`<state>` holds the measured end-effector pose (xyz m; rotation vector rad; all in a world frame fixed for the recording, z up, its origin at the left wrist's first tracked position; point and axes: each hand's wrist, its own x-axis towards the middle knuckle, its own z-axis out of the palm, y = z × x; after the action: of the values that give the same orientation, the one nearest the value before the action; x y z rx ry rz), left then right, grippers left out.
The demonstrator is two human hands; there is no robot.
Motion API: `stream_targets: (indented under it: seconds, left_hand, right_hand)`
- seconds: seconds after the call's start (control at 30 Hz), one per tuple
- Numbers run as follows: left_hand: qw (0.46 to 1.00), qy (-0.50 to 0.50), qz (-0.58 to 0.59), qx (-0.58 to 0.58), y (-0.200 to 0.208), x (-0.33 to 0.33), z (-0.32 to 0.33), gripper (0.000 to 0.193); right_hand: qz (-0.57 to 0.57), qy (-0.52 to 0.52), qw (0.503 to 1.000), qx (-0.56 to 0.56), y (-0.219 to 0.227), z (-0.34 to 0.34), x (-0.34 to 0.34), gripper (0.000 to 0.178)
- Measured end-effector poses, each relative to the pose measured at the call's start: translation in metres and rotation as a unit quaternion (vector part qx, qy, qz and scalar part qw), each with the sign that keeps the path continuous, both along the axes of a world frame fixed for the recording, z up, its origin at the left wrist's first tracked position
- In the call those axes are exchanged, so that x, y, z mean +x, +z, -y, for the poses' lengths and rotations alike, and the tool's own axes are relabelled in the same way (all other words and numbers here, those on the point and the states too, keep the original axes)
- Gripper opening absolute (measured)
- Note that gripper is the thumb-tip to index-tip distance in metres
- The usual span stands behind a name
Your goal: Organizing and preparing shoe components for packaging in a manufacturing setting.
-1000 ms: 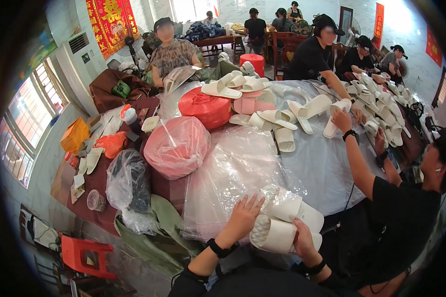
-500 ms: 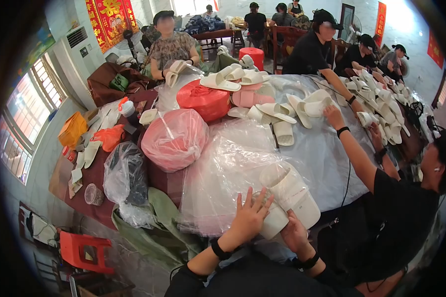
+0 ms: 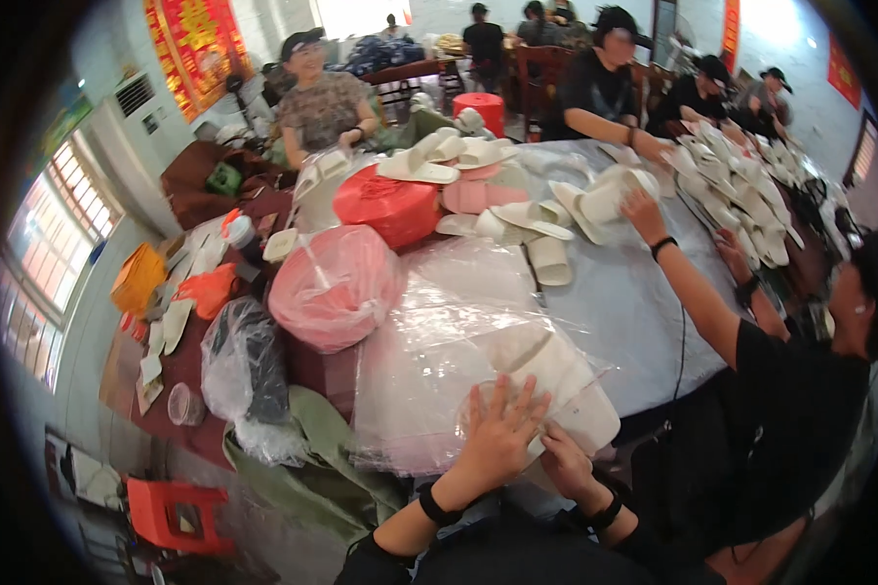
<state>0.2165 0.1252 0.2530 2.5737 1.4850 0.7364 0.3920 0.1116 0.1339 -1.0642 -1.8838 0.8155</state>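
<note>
Head view has us at the near edge of the grey table point(image 3: 644, 322), both hands on a pair of white slippers point(image 3: 556, 375) going into a clear plastic bag point(image 3: 439, 341). Our left hand point(image 3: 498, 439) is spread wide and flat, fingers fanned over the film. Our right hand point(image 3: 566, 468) pinches the bag's lower edge under the slippers. They look light, soft and foamy, so they'd probably squash a bit. The film looks thin, crinkly and slippery, so we'd grip through the plastic at the slipper soles rather than the loose bag. A pink bag point(image 3: 337, 288) sits just beyond.
</note>
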Motion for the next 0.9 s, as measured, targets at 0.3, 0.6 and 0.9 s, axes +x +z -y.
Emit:
stream_targets:
  seconds: [0.3, 0.6, 0.9]
  left_hand:
    - [0.994, -0.095, -0.028, -0.039, 0.012, 0.002, 0.014, 0.047]
    - [0.992, -0.123, -0.007, -0.036, 0.016, 0.006, 0.025, 0.051]
    - [0.968, -0.208, 0.111, -0.081, 0.016, -0.011, 0.032, 0.061]
  right_hand:
    - [-0.602, 0.146, 0.66, -0.425, 0.057, -0.015, -0.023, 0.063]
    - [-0.229, 0.137, 0.956, -0.118, 0.047, -0.02, -0.026, 0.061]
    - [-0.598, 0.083, 0.726, -0.329, 0.108, -0.027, -0.048, 0.05]
